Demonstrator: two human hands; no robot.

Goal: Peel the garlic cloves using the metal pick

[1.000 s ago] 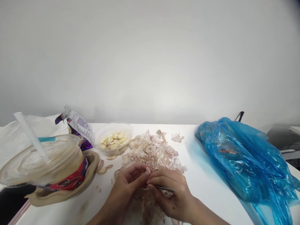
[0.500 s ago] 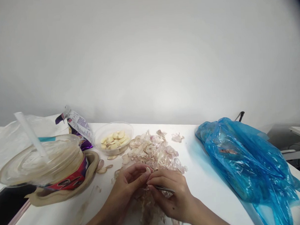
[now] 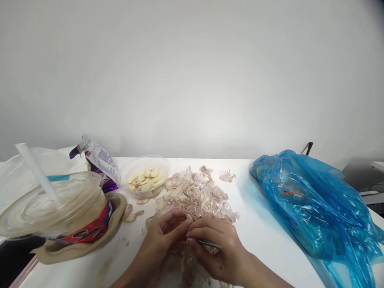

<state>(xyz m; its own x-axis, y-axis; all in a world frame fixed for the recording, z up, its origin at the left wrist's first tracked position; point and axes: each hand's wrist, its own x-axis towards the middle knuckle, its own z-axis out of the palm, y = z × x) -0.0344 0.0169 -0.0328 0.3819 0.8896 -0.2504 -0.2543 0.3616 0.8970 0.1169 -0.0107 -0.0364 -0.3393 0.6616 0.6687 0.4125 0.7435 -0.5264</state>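
Observation:
Pinched between the thumb and fingers of my left hand [image 3: 162, 237] is a garlic clove [image 3: 189, 218], mostly covered by the fingertips. My right hand [image 3: 222, 246] is closed on a thin metal tool [image 3: 208, 244], perhaps a small blade; its tip is hidden at the clove. The fingertips of both hands meet there. Beneath and beyond them spreads a heap of papery garlic skins [image 3: 200, 190]. Behind and to the left stands a clear plastic bowl [image 3: 122, 173] with several peeled garlic cloves [image 3: 149, 178]. A few unpeeled cloves [image 3: 129, 218] lie on the table left of my hands.
On the left, a lidded drink cup [image 3: 88, 227] with a white straw [image 3: 37, 170] sits in a brown ring-like wrap [image 3: 118, 205]. A purple packet [image 3: 101, 164] stands behind it. Blue plastic bags [image 3: 313, 202] cover the table's right side. A wall rises behind.
Both hands stay almost in place around the clove. My right fingertips have shifted very slightly left against it.

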